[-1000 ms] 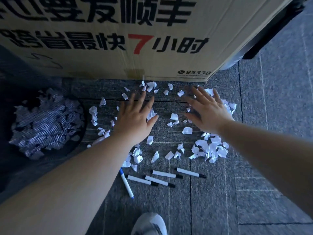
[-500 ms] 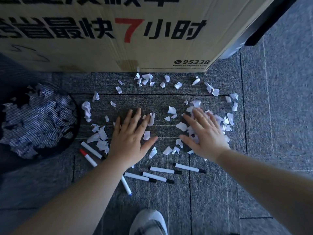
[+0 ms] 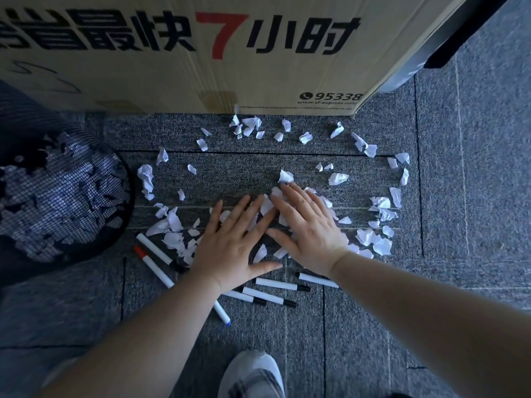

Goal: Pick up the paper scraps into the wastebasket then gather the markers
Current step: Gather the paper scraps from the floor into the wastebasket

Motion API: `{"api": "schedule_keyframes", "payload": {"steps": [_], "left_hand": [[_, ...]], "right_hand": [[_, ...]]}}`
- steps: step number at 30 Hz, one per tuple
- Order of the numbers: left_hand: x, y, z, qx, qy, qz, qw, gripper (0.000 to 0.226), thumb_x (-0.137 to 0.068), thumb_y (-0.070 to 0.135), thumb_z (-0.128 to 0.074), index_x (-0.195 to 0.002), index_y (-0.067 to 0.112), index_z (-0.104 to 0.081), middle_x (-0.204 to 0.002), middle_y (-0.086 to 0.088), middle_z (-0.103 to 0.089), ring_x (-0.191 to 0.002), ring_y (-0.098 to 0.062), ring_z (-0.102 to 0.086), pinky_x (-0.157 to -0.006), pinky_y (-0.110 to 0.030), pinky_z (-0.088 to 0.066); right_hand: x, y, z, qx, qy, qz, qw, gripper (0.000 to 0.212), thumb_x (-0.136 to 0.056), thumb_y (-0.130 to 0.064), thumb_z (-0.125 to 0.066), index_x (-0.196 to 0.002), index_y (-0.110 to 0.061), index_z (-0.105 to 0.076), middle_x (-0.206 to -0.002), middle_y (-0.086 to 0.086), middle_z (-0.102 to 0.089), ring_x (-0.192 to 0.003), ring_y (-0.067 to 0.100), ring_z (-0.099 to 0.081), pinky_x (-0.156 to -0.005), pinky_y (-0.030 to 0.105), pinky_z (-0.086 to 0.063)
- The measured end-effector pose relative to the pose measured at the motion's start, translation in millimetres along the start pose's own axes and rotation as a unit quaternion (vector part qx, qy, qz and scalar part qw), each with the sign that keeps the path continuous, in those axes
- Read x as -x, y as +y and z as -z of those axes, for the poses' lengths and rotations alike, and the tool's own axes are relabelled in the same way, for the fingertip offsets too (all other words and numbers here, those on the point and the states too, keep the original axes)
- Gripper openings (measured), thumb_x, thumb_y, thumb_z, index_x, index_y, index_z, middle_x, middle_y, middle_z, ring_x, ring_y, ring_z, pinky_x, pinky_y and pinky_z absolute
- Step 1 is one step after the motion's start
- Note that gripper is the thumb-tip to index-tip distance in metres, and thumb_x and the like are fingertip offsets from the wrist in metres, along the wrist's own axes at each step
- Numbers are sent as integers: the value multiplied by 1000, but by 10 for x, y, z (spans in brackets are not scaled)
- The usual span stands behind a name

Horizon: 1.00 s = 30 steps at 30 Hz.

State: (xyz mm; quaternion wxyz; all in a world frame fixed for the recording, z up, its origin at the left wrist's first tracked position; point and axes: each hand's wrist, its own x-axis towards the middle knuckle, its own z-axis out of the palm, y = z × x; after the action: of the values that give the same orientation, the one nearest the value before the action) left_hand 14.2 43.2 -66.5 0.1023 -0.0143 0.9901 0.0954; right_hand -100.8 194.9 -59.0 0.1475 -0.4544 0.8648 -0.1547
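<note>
Head view, looking down at grey carpet tiles (image 3: 474,196). Largest item: cardboard box (image 3: 172,67) filling the 12 o'clock band, printed with black characters and a red "7"; its lower edge sits on the carpet.

Wastebasket (image 3: 120,179), black mesh, at 9 o'clock, partly cut off by the frame edge. White scraps are visible through the mesh inside it.

Left hand (image 3: 230,248) just below centre, palm down, fingers straight and spread, thumb out toward 3 o'clock. It grips nothing; fingertips lie on loose paper. Right hand (image 3: 310,228) just beside it toward 3 o'clock, also flat, fingers extended and slightly fanned toward 11 o'clock, resting on a clump of paper with nothing pinched. The two hands nearly touch at the fingers.

Shoe (image 3: 253,374), grey, at 6 o'clock.

Paper scraps (image 3: 370,239), white and crumpled, lie scattered on the carpet in a rough ring around the hands: a row near the box at 12 o'clock, a cluster at 3 o'clock, another at 9 o'clock near the wastebasket.

Markers (image 3: 277,284), white barrels: two at 8 o'clock, one of them red-capped (image 3: 149,262); several black-capped and one blue-tipped between the wrists at 6 o'clock, partly hidden by the forearms.
</note>
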Motion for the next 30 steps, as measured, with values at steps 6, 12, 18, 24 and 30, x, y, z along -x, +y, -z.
{"api": "schedule_keyframes", "payload": {"steps": [6, 12, 18, 24, 30], "left_hand": [[-53, 26, -42, -12, 89, 38, 995, 70, -84, 70, -33, -135, 21, -40, -140, -3, -48, -131, -20, -35, -106, -49, -30], [-76, -85, -5, -59, 160, 62, 983, 37, -89, 52, -44, -97, 18, -53, -93, -5, -61, -82, -26, -53, -68, -36, -41], [-173, -174, 107, -64, 112, 26, 991, 33, -94, 44, -42, -79, 15, -46, -68, -4, -49, -51, -22, -48, -36, -25, -30], [-319, -252, 182, -45, 54, -20, 997, 39, -95, 37, -36, -70, 12, -52, -59, -4, -49, -29, -20, -42, -29, -22, -29], [-346, -300, 362, 41, 9, 0, 999, 33, -93, 28, -46, -71, 5, -55, -52, -9, -55, -31, -24, -46, -28, -24, -31]], "right_hand": [[-126, -43, -33, 76, 80, 26, 994, 46, -93, -50, -37, -121, -20, -57, -122, 6, -59, -116, 25, -49, -95, 43, -34], [-199, 167, -13, 149, 105, 89, 979, 35, -93, -49, -44, -96, -17, -59, -93, 8, -64, -79, 28, -57, -66, 37, -46], [-325, 114, 11, 162, 78, 95, 979, 34, -94, -46, -43, -82, -15, -54, -69, 3, -57, -54, 24, -55, -51, 31, -43], [-441, 78, 57, 175, 23, 111, 978, 25, -87, -27, -62, -71, -13, -49, -52, 0, -44, -31, 17, -32, -36, 21, -33], [-546, 3, 185, 126, -100, 4, 987, 18, -94, -23, -52, -82, -10, -51, -51, -3, -47, -36, 17, -48, -35, 23, -39]]}}
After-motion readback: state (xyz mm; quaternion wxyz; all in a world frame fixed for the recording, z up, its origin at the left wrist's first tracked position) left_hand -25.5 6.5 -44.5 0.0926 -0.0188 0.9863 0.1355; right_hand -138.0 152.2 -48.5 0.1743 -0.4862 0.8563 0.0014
